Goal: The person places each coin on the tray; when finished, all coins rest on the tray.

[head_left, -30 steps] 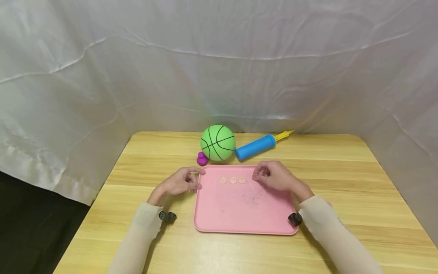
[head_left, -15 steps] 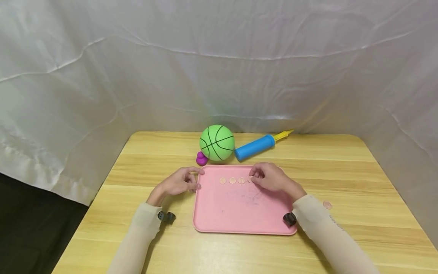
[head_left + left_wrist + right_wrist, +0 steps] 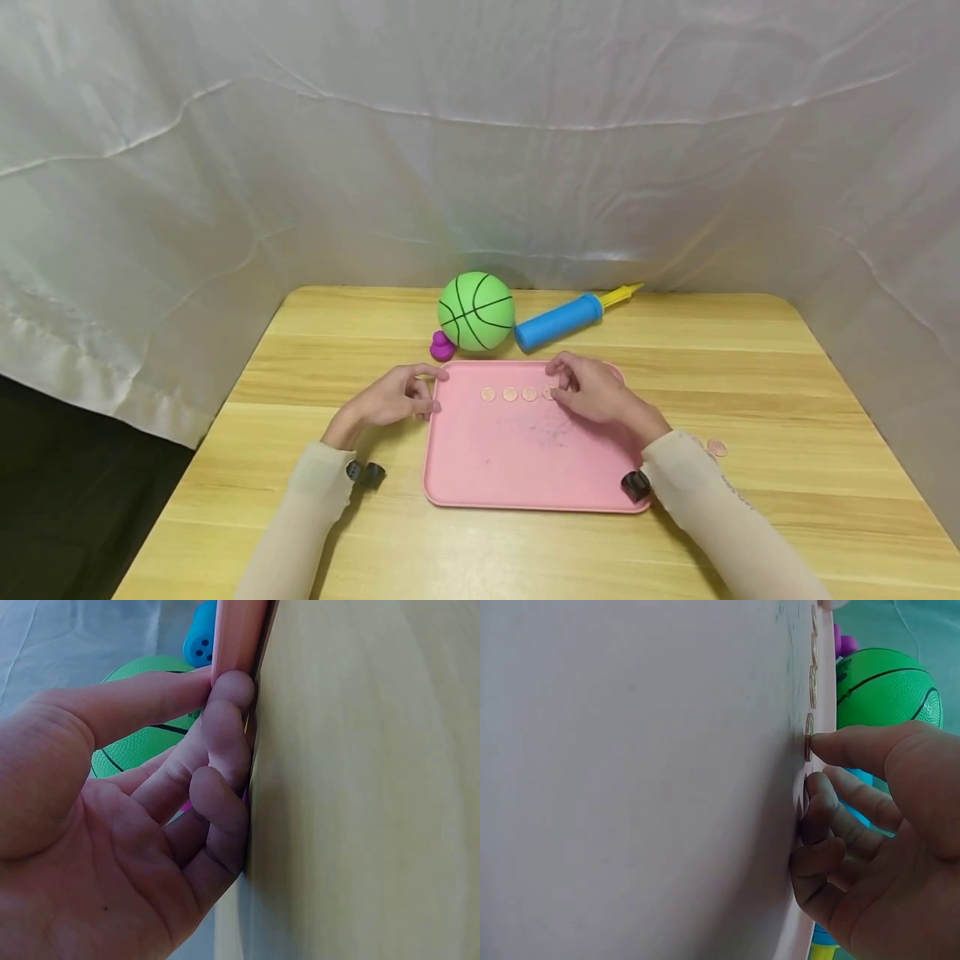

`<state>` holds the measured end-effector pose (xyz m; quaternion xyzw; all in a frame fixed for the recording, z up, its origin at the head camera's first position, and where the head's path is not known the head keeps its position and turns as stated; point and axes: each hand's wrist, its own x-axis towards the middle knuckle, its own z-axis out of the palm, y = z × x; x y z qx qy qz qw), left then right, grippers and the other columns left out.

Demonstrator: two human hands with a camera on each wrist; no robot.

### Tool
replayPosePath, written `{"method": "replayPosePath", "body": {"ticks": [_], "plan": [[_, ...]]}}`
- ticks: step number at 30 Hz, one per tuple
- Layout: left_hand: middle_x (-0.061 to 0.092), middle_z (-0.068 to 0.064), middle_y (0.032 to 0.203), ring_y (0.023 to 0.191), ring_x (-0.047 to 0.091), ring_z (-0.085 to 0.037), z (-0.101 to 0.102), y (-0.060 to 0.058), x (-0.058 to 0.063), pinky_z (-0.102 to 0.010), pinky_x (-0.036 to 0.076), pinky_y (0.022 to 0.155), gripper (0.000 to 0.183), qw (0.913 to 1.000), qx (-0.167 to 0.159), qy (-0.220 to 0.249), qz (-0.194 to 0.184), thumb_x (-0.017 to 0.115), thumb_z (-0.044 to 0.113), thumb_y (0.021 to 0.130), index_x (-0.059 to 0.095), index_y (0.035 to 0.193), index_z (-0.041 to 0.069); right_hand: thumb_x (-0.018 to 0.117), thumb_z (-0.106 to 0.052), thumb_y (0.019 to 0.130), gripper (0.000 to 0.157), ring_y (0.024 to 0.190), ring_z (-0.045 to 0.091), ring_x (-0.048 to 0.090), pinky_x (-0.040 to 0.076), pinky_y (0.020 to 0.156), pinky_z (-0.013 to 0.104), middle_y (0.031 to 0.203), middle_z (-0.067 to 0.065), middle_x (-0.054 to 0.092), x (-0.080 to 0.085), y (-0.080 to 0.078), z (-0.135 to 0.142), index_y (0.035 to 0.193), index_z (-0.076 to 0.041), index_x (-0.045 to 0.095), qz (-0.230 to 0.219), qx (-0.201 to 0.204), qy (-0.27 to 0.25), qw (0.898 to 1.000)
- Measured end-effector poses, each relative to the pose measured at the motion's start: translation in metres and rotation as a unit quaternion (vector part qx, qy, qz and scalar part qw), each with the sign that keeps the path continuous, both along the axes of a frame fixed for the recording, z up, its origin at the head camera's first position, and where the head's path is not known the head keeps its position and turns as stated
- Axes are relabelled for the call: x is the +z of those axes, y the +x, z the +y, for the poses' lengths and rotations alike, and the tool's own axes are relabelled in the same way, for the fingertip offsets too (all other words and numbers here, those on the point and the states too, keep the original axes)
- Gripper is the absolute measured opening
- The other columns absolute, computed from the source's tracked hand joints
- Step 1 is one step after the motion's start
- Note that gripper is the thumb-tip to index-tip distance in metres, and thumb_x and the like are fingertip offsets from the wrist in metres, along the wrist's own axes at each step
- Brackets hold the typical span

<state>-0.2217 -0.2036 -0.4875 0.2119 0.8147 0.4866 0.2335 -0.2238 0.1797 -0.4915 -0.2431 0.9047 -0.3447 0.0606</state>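
A pink tray (image 3: pixel 525 479) lies on the wooden table, with several copper-coloured coins (image 3: pixel 510 394) in a row near its far rim. My left hand (image 3: pixel 393 396) holds the tray's left edge; the left wrist view shows the thumb on the rim (image 3: pixel 232 637) and curled fingertips below it. Over the tray's far right part, my right hand (image 3: pixel 592 392) has its thumb touching the rightmost coin (image 3: pixel 809 737), which lies flat. Its index finger is raised away from the thumb, while the other fingers bend with their tips close against the tray.
Behind the tray sit a green ball (image 3: pixel 476 310) with black lines, a small purple object (image 3: pixel 442 346) and a blue hand pump (image 3: pixel 558 322) with a yellow nozzle. More coins (image 3: pixel 717 448) lie on the table beside my right sleeve, which partly hides them. Grey fabric (image 3: pixel 480 167) hangs behind.
My right hand moved left over the tray and set a coin down at the row's right end. Its index finger has since lifted from the thumb. The left hand stays at the tray's edge.
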Motion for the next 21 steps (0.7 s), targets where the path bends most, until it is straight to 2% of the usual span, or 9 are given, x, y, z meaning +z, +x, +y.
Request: {"method": "replayPosePath", "body": {"ticks": [5,10,16,21], "plan": [[0.073,-0.008,0.083,0.073,0.065,-0.014,0.0,0.0,0.0,-0.019,0.05,0.064,0.055,1.0,0.002,-0.001,-0.003,0.074,-0.003,0.098,0.055,0.15,-0.007,0.077,-0.002,0.097,0.028,0.081,0.011,0.057,0.05,0.074,0.023,0.088,0.004,0.066,0.001,0.002,-0.001,0.123,0.0,0.068,0.003,0.005,-0.004,1.0],[0.073,-0.008,0.082,0.072,0.064,-0.014,0.001,0.0,0.001,-0.021,0.049,0.063,0.056,1.0,0.004,0.0,-0.006,0.074,-0.002,0.099,0.055,0.151,-0.007,0.072,-0.005,0.101,0.028,0.087,0.012,0.061,0.054,0.081,0.026,0.095,0.003,0.07,0.004,0.003,0.003,0.129,-0.004,0.069,-0.003,-0.007,0.005,1.0],[0.073,-0.008,0.083,0.073,0.065,-0.015,0.001,0.0,0.002,-0.022,0.052,0.065,0.057,1.0,0.004,0.0,-0.006,0.074,-0.002,0.099,0.054,0.151,-0.008,0.066,-0.002,0.101,0.031,0.087,0.017,0.06,0.054,0.08,0.028,0.095,0.007,0.068,0.013,0.006,0.011,0.132,-0.001,0.068,-0.007,-0.026,-0.031,0.999],[0.073,-0.01,0.084,0.073,0.064,-0.014,0.001,0.001,0.001,-0.02,0.049,0.064,0.055,1.0,0.003,-0.004,-0.003,0.073,-0.004,0.099,0.054,0.151,-0.007,0.064,0.0,0.102,0.029,0.087,0.017,0.063,0.056,0.079,0.027,0.1,0.009,0.072,0.021,0.016,0.022,0.13,-0.004,0.071,-0.019,-0.035,-0.049,0.998]]}}
